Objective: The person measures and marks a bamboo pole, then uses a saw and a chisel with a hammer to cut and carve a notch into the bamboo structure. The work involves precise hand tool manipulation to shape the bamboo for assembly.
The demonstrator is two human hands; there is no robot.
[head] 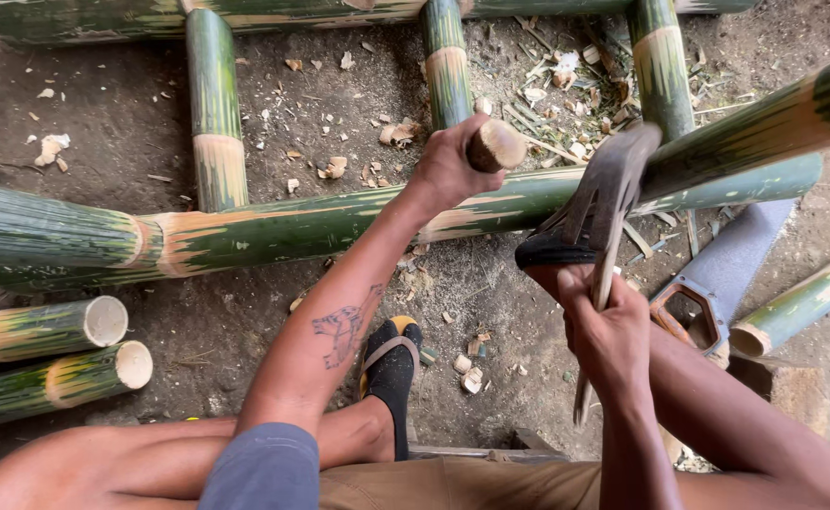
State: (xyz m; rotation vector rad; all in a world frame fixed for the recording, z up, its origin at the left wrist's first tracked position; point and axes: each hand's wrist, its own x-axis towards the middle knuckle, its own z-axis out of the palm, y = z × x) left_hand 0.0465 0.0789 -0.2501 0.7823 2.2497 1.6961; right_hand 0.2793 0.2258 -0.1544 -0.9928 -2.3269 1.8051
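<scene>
L hand (448, 165) gripped peg (495, 144) on bamboo (339, 222), R hand (608, 331) fisted round hatchet (590, 203); chips (391, 132) down, peg looked undriven.

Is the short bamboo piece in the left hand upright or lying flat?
Roughly upright: the left hand grips the bamboo piece, cut end facing up.

I sit over a bare floor (131, 123) of packed grey-brown dirt, lit by soft, even daylight with no hard shadows. Pale wood chips (334, 168) and thin slivers lie scattered across it, thickest in a heap of shavings (566, 80) at the top right. Green bamboo poles (214, 104) with pale joints cross the ground around me, and two cut lengths (103, 345) lie at my left with hollow ends showing. No wall or window shows.
</scene>
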